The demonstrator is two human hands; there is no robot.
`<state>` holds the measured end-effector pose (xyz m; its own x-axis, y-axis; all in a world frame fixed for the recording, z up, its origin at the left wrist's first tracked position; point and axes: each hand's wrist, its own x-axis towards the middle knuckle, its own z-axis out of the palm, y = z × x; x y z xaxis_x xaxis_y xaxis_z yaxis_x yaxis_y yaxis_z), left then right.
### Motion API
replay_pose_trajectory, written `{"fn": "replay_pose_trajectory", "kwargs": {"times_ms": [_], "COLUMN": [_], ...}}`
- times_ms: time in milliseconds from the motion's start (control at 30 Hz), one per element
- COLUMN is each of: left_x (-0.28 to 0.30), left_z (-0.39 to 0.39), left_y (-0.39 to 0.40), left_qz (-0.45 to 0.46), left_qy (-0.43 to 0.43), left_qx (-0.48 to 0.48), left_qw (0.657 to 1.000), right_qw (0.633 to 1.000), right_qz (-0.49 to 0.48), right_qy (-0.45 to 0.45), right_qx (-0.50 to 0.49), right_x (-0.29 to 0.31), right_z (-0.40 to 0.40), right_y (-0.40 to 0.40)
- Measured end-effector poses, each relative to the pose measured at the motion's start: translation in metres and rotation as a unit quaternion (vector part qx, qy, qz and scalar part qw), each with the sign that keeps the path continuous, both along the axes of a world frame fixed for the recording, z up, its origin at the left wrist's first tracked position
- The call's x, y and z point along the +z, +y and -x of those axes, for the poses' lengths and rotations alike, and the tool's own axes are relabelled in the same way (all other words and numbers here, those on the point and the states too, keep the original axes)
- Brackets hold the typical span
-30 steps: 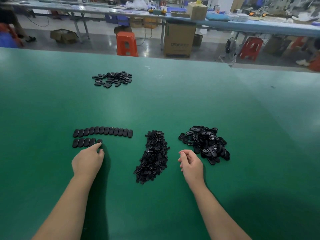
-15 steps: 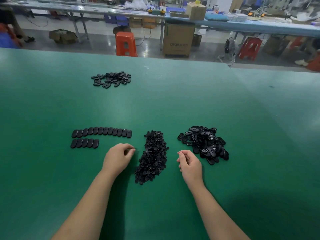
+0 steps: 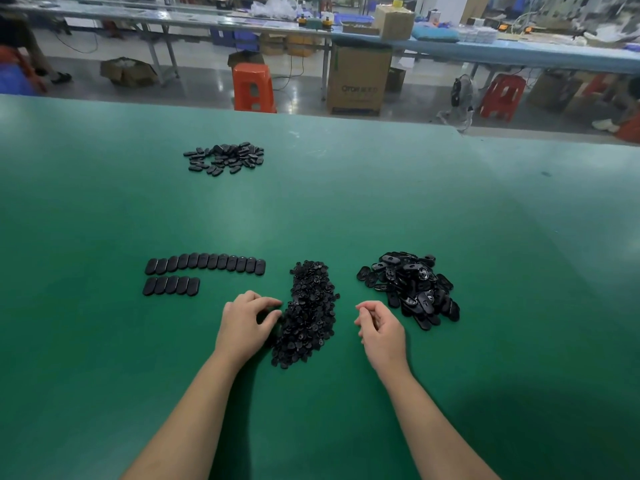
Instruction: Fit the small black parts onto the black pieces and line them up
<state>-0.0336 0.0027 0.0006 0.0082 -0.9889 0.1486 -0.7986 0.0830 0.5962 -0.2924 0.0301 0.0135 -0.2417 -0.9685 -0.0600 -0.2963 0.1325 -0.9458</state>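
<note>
Where the green table [image 3: 104, 341] lies before me, I count four lots. Small black parts [image 3: 308, 313]: one long heap, centre, my left hand [image 3: 246, 323] at its left edge, fingers curled, tips touching the heap; whether a part is pinched I cannot tell. Black pieces [image 3: 412, 289]: loose pile, right, my right hand [image 3: 381, 327] just beside it, fingers loosely curled, holding nothing I can see. Lined-up pieces [image 3: 204, 266]: two rows, left, the nearer row shorter. Far pile [image 3: 225, 158]: loose, well apart.
</note>
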Motion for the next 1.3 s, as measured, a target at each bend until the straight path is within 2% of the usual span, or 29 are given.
{"fn": "replay_pose_trajectory", "kwargs": {"times_ms": [300,567,633,767,867,967,1100,1300], "left_x": [0.001,0.001,0.001,-0.001,-0.004,-0.008,-0.01,-0.011], "left_z": [0.0,0.0,0.0,0.0,-0.001,-0.001,-0.002,-0.001], "left_y": [0.001,0.001,0.001,0.0,-0.001,-0.003,-0.004,-0.007], "left_qz": [0.003,0.014,0.017,0.031,0.035,0.038,0.034,0.015], "left_qy": [-0.012,0.033,0.03,0.012,0.0,-0.013,-0.017,-0.023], "left_qx": [0.003,0.03,0.03,0.036,0.04,0.037,0.029,0.03], "left_qw": [1.0,0.999,0.999,0.999,0.999,0.999,0.999,0.999], "right_qw": [1.0,0.999,0.996,0.972,0.94,0.911,0.881,0.891], "right_qz": [-0.008,-0.004,-0.014,-0.015,-0.046,-0.086,-0.12,-0.074], "right_qy": [0.005,0.031,0.063,0.209,0.325,0.398,0.447,0.438], "right_qx": [0.006,0.032,0.057,0.107,0.089,0.071,0.098,0.099], "right_x": [0.0,0.0,0.002,0.01,0.017,0.022,0.022,0.019], "right_z": [-0.001,-0.002,0.0,0.008,0.021,0.034,0.042,0.036], "right_y": [0.001,-0.001,-0.004,-0.015,-0.025,-0.032,-0.033,-0.025]}}
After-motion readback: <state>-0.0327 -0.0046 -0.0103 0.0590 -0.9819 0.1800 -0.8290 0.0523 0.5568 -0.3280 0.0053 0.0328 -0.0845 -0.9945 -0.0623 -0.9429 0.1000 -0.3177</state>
